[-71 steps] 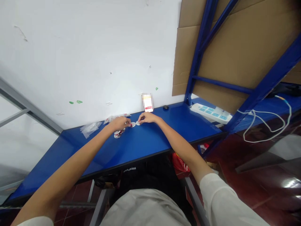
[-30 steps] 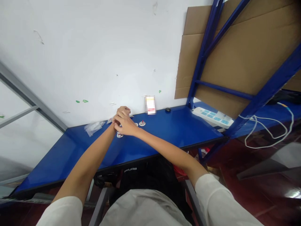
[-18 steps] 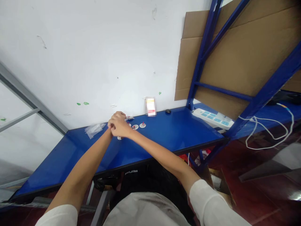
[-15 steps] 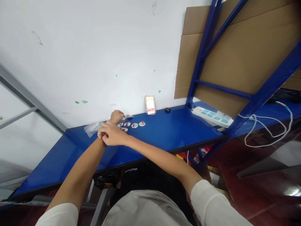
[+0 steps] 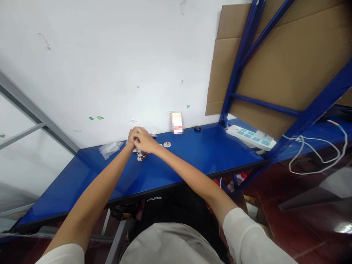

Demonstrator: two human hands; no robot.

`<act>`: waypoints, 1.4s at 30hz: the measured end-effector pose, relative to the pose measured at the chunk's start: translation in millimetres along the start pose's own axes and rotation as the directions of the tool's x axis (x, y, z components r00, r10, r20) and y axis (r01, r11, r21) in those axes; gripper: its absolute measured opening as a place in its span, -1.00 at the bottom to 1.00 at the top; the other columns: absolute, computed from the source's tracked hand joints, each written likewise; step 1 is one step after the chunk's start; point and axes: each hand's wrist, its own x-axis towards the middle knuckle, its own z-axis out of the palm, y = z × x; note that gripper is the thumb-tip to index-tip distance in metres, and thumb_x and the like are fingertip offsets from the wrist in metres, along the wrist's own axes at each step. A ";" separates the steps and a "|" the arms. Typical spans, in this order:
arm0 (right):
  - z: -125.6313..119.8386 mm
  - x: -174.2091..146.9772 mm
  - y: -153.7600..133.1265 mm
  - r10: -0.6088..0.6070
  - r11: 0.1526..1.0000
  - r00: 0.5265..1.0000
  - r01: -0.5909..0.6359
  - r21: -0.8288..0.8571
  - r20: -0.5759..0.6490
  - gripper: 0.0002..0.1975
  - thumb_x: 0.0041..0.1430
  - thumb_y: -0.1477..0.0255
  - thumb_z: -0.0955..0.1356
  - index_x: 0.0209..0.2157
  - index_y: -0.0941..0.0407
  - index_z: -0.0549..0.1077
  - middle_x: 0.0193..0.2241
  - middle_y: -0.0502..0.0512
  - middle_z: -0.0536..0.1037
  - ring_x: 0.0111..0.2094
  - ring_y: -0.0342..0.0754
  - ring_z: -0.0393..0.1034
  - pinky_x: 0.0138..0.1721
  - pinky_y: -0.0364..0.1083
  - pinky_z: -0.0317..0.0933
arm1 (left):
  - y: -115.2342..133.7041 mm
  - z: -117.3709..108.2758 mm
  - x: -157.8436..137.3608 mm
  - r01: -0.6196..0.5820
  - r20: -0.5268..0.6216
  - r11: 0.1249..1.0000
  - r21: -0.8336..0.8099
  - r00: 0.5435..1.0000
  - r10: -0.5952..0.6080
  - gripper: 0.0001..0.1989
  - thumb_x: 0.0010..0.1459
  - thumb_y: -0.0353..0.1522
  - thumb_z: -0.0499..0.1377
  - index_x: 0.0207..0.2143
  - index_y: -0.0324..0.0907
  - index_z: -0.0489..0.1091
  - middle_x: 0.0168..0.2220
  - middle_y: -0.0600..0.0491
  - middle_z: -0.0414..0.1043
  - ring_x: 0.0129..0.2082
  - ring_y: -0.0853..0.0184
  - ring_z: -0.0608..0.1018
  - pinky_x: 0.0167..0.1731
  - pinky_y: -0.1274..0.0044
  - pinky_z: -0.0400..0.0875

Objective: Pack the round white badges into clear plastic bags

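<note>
My left hand (image 5: 132,134) and my right hand (image 5: 145,140) are together above the back of the blue table, touching each other. Both have curled fingers, and whatever may be between them is hidden. Right below them lies a cluster of small white round discs (image 5: 141,157) with dark and red bits on top, partly covered by my hands. One white disc with a red upright piece (image 5: 167,144) lies apart to the right. Clear plastic bags (image 5: 110,149) are to the left of my hands.
A pale packet, blurred out (image 5: 177,123), stands against the wall, with a black mouse-like object (image 5: 197,128) beside it. A white power strip (image 5: 251,136) lies at the right, near a blue metal frame (image 5: 266,102) and a loose white cable (image 5: 316,172).
My right hand has moved from my left wrist up and right to my left hand, and the two are now together. More of the near discs show. The view has shifted slightly.
</note>
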 end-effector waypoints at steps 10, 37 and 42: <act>-113.7 -58.3 109.8 0.129 0.960 0.991 -0.121 -0.254 0.016 -0.81 0.26 0.63 0.30 -0.27 0.11 0.53 -0.28 0.10 0.51 -0.14 0.06 0.35 -0.08 -0.04 0.19 | -64.2 -11.1 -34.3 -0.109 -0.006 0.984 0.140 0.994 0.111 -0.82 0.24 -0.29 0.21 -0.23 -0.11 0.63 -0.21 -0.05 0.71 -0.16 0.09 0.66 -0.17 0.43 0.42; -114.7 -106.9 130.9 0.391 0.912 0.919 -0.394 -0.113 -0.053 -0.80 0.15 0.58 0.36 -0.32 0.12 0.65 -0.42 0.02 0.61 -0.41 -0.09 0.42 -0.33 -0.13 0.19 | -85.3 21.2 -54.8 -0.243 0.124 0.970 -0.011 0.962 0.243 -0.63 0.20 -0.28 0.22 0.06 -0.09 0.46 -0.26 0.03 0.66 -0.25 0.16 0.65 -0.20 0.40 0.43; -114.8 -106.8 129.7 0.394 0.912 0.918 -0.396 -0.106 -0.041 -0.79 0.14 0.59 0.36 -0.32 0.12 0.66 -0.42 0.03 0.62 -0.40 -0.09 0.42 -0.33 -0.13 0.19 | -89.2 26.2 -51.8 -0.235 0.109 0.971 0.037 0.967 0.229 -0.66 0.29 -0.23 0.18 0.04 -0.12 0.53 -0.26 -0.02 0.65 -0.21 0.12 0.66 -0.17 0.39 0.42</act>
